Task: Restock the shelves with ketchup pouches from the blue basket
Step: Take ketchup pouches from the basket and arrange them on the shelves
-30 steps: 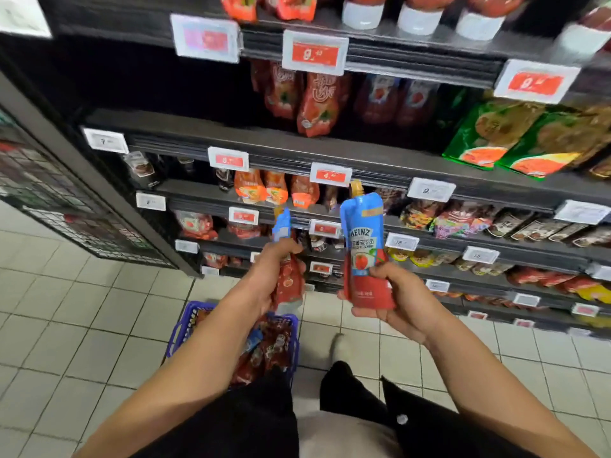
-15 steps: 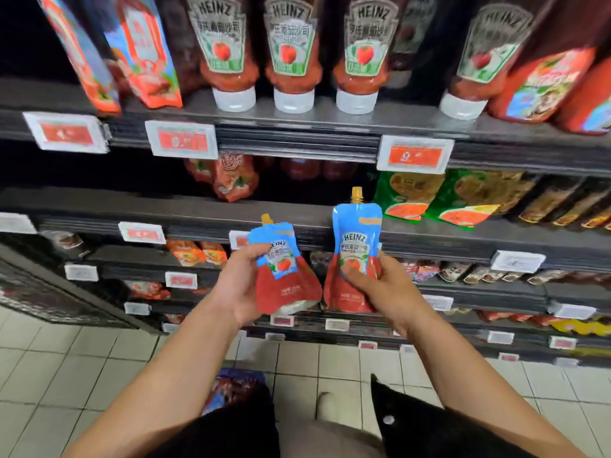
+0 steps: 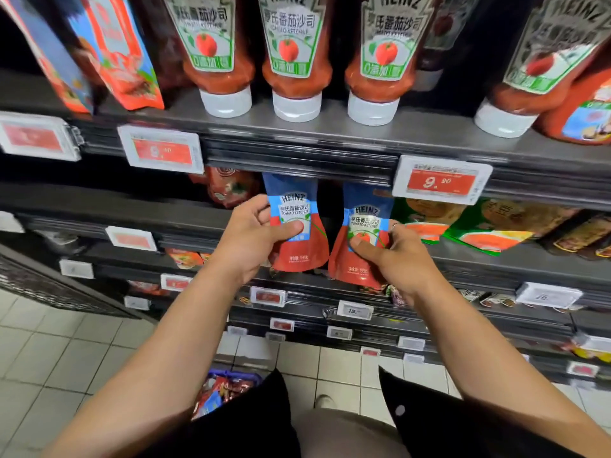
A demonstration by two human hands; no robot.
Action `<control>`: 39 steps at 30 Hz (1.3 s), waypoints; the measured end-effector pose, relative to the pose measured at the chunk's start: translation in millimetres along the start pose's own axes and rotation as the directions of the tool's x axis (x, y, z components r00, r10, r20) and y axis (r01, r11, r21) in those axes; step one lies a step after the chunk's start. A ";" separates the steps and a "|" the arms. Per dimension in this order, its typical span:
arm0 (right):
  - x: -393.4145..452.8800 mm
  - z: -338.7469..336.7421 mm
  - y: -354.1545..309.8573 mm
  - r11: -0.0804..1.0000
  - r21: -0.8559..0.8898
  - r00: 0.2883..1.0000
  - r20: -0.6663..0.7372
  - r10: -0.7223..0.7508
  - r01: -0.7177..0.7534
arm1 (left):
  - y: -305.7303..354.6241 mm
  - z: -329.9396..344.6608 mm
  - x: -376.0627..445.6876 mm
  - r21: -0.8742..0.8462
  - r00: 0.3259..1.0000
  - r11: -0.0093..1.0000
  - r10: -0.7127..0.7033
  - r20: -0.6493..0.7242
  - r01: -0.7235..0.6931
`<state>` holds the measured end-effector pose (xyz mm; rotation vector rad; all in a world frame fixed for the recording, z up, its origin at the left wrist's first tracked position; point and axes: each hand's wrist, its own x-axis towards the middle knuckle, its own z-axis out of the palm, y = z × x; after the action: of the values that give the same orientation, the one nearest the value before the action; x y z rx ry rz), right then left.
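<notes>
My left hand (image 3: 251,236) grips a blue-and-red Heinz ketchup pouch (image 3: 296,252) upright, thumb across its label. My right hand (image 3: 393,256) grips a second pouch (image 3: 360,206) just to the right of the first. Both pouches stand side by side at the second shelf (image 3: 496,259), their tops hidden behind the upper shelf's front rail (image 3: 297,157). I cannot tell whether their bottoms touch the shelf. The blue basket (image 3: 231,380), with more pouches in it, shows on the floor between my arms, partly hidden by my clothing.
Upside-down Heinz ketchup bottles (image 3: 292,57) stand on the upper shelf, with pouches (image 3: 119,54) to their left. Green sauce packs (image 3: 429,223) lie right of my right hand, a red pouch (image 3: 231,190) to the left. Price tags (image 3: 441,181) line the rails. White floor tiles (image 3: 49,352) below.
Both hands have moved up and forward, carrying the pouches from in front of the rail into the second shelf's opening. The view has closed in on the shelves.
</notes>
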<state>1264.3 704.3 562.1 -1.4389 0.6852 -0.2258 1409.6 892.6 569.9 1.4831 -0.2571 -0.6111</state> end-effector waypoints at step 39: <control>51.6 43.5 -5.5 0.716 -0.687 0.932 -0.171 -0.318 0.119 | -19.2 42.9 32.9 0.798 0.855 0.603 0.411 -0.317 0.006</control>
<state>1330.7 712.0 551.3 -2.2279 0.8729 -0.4037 1410.1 839.3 548.5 2.3614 -0.3276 0.1424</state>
